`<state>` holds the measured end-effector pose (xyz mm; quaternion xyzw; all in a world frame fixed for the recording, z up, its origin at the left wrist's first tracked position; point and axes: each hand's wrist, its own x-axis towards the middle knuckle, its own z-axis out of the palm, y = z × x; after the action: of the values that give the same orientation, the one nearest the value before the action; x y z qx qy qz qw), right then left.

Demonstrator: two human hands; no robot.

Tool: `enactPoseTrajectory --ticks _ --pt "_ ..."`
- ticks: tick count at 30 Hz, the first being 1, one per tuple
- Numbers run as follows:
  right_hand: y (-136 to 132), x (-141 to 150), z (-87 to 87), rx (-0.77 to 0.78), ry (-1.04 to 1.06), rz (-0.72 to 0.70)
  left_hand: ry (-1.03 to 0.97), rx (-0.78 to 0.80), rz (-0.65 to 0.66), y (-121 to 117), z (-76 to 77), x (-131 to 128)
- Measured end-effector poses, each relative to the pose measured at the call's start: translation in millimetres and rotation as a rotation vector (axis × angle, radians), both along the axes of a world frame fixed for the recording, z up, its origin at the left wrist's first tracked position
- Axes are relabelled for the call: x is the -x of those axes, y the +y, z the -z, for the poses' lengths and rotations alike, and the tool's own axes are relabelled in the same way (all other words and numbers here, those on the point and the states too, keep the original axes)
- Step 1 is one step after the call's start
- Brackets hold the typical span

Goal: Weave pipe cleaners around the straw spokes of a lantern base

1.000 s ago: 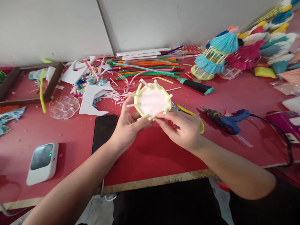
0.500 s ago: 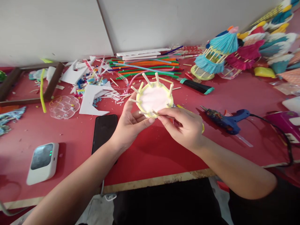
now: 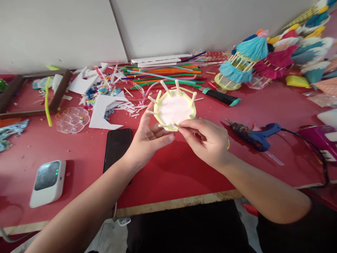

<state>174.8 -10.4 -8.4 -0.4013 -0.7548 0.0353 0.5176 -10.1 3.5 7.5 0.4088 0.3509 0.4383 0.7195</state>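
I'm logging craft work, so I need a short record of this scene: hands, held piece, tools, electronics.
Left hand: fingers behind the round piece, thumb near its rim; grip partly hidden
Right hand: pinching the near edge
Held piece: pale pink, yellow-edged, sticks standing around it
Tools: blue glue gun at right; black-and-green tool beyond
Electronics: black phone and white device with green lights, left

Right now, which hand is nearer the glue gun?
Right. The right hand is just left of the glue gun; the left hand is farther left, by the phone.
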Motion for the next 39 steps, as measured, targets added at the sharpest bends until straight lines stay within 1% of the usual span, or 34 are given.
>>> enactPoseTrajectory --ticks 9,16,21,26,29,32,35,37,39 --pt "-1.5 1.3 -2.0 -0.033 -0.005 -0.022 -0.019 -0.012 -0.038 1.1 -2.1 -1.8" --pt "-2.2 1.8 -2.8 -0.080 -0.064 -0.055 -0.011 -0.015 -0.041 1.4 -1.3 -0.7" --pt "-2.9 4.1 -1.5 -0.043 -0.025 -0.060 -0.012 -0.008 -0.039 2.2 -1.9 0.0" --pt "-4.1 5.5 -4.4 0.059 0.058 -0.059 -0.036 0.013 -0.030 3.8 -0.7 -1.2" --pt "-5.9 6.9 -3.4 0.143 0.097 -0.061 -0.055 -0.005 -0.048 3.8 1.7 -2.5" --pt "-7.9 10.2 1.4 0.230 0.243 -0.023 -0.073 -0.031 -0.072 3.8 4.8 -3.7" --pt "-8.6 14.7 4.4 0.403 0.463 -0.014 -0.078 -0.053 -0.097 4.0 7.7 -4.6" --pt "-8.1 17.1 3.5 0.530 0.549 -0.069 -0.076 -0.078 -0.121 3.9 9.4 -5.0" --pt "-7.5 18.4 1.1 0.600 0.593 -0.131 -0.066 -0.107 -0.132 3.1 10.6 -5.1"
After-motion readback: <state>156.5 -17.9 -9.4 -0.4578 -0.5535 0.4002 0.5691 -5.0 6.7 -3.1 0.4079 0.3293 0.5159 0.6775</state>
